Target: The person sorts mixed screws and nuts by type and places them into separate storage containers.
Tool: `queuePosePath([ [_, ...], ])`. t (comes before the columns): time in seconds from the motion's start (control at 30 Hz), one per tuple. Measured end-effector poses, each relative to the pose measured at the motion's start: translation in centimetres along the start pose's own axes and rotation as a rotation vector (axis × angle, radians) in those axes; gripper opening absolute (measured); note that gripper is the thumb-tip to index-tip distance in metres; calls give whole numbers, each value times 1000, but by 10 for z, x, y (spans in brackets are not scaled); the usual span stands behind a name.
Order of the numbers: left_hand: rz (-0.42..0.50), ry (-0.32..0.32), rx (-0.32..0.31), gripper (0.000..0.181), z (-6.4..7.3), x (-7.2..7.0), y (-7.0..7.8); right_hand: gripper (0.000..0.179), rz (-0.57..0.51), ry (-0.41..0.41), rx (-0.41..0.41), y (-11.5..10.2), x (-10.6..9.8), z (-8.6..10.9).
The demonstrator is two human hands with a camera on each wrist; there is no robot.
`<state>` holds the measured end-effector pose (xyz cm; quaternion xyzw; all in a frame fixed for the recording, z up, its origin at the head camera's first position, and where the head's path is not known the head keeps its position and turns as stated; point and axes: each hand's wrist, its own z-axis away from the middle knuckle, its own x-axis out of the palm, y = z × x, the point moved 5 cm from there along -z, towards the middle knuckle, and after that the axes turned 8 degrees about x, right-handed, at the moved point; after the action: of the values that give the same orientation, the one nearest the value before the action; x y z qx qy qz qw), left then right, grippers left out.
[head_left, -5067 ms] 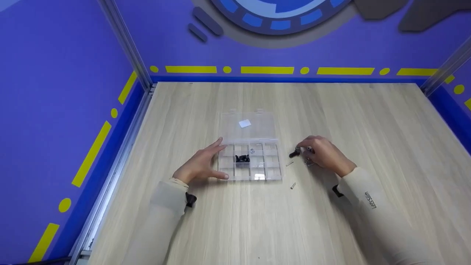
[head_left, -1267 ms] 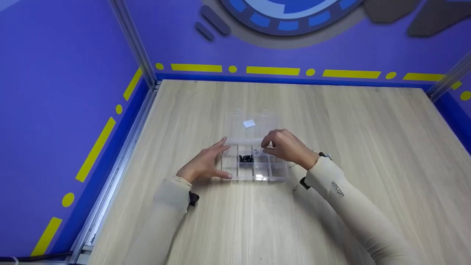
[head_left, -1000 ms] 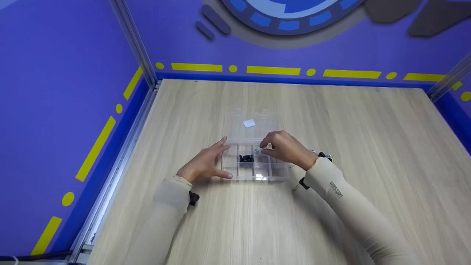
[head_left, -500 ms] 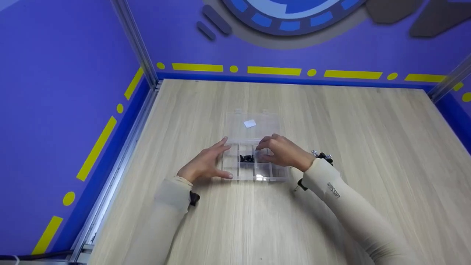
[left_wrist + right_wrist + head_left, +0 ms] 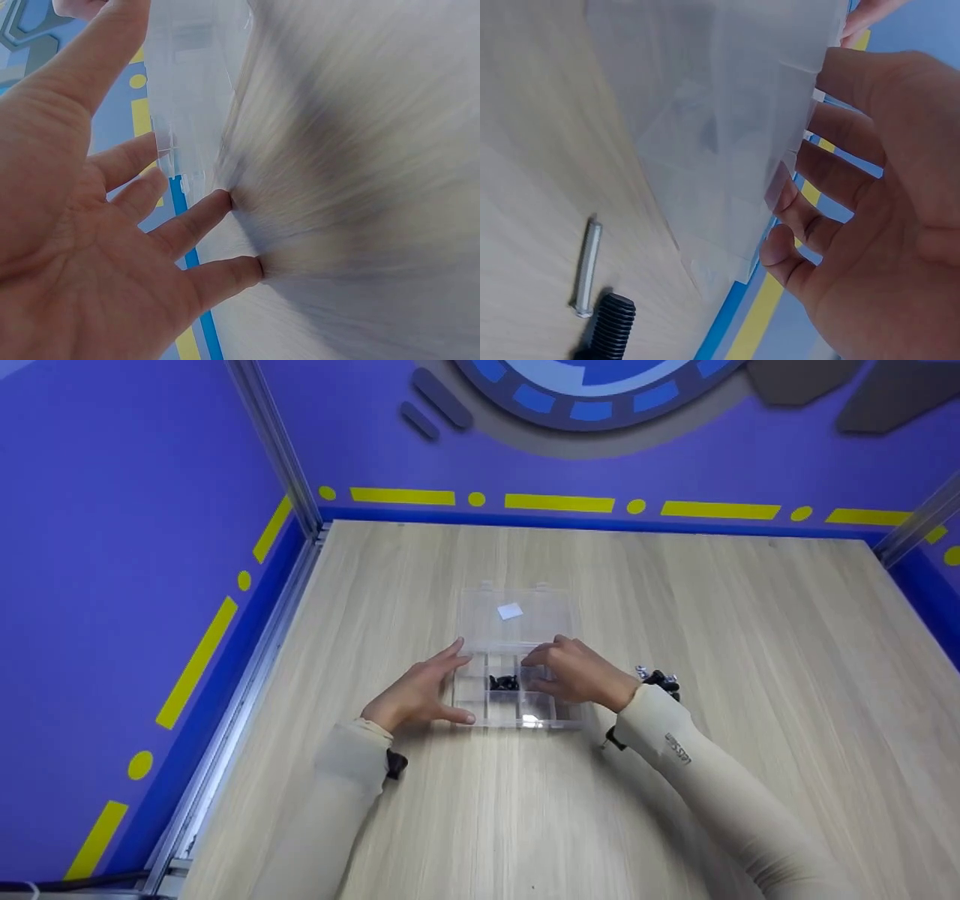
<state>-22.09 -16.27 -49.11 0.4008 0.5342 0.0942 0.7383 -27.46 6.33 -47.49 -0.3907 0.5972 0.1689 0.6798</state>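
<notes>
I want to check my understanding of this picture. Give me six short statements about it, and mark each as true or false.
1. The lid of the transparent box is open. True.
2. Some black pieces lie inside the box. True.
3. The left hand is pinching a black piece. False: its fingers are spread at the box's left side.
4. The right hand is far away from the box. False: it is at the box's right part.
5. A slim silver piece lies on the table beside the box. True.
6. Every black piece is in the box. False: a black threaded piece lies outside it.
</notes>
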Motion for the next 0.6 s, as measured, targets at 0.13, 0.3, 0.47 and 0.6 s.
queuePosePath([
  [0.13, -6, 2, -10, 105, 0, 1, 0, 27, 8, 5, -7, 1, 1, 1],
  [0.3, -17, 2, -11, 105, -1, 0, 0, 27, 20, 12, -21, 1, 1, 0],
  [0.47, -19, 4, -5, 104, -1, 0, 0, 27, -10, 36, -23, 4, -1, 2],
  [0.6, -17, -1, -9, 104, 0, -1, 0, 25, -64, 114, -2, 12, -10, 8],
])
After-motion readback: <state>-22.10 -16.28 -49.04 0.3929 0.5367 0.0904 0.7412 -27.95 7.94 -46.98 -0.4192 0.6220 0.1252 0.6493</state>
